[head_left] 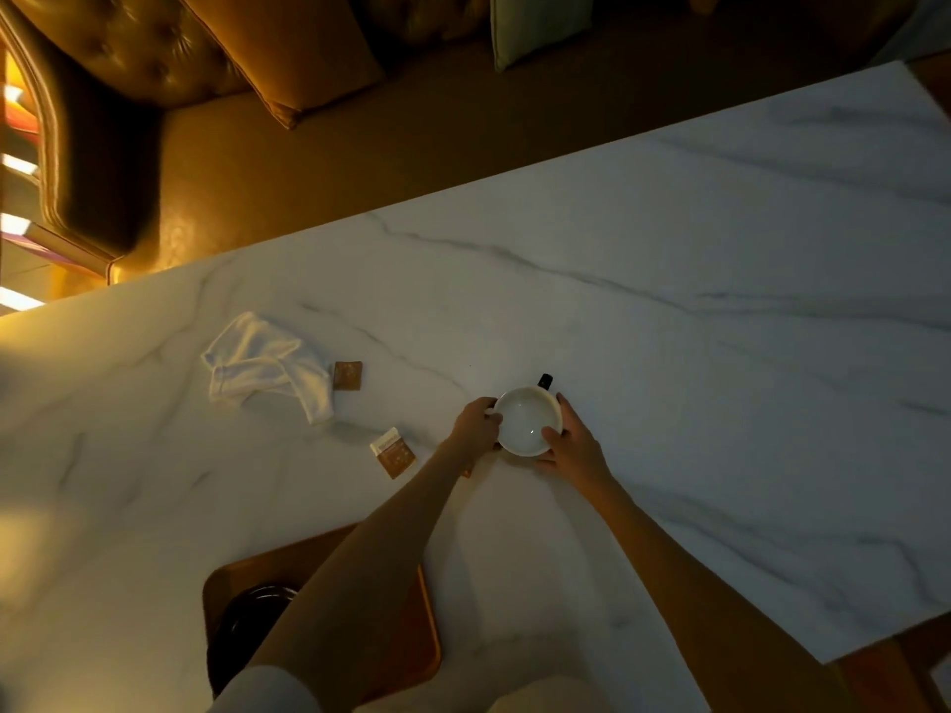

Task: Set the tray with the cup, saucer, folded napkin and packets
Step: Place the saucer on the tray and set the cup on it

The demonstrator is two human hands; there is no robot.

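Note:
A white cup [526, 418] with a dark handle at its far side stands on the marble table [720, 301]. My left hand [476, 424] grips its left rim and my right hand [574, 445] cups its right side. A brown tray [422, 640] lies near the table's front edge, under my left forearm, with a dark saucer [247, 625] on it. A crumpled white napkin [267, 367] lies to the left. A brown packet [347, 376] rests beside the napkin, and a brown and white packet [393, 451] lies left of my left wrist.
A brown leather sofa [154, 54] with cushions stands beyond the table's far edge. The table's right corner [844, 656] ends near my right forearm.

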